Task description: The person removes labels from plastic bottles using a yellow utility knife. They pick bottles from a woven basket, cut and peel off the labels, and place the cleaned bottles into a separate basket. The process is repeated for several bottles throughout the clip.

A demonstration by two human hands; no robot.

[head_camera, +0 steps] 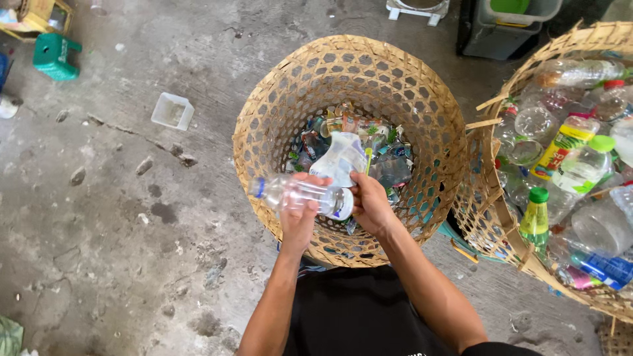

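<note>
The clear plastic bottle (297,193) lay sideways across the front of the person, long axis left to right, blue-ringed neck pointing out to their left, held just above the near rim of the woven basket (277,105). The left hand (298,214) was wrapped closed around its middle from underneath. The right hand (369,201) sat right at the bottle's base end, closed on the loose white-and-blue label (341,159) and a thin green-handled tool (368,161), which I couldn't make out properly. The label curled up over the basket's scraps.
</note>
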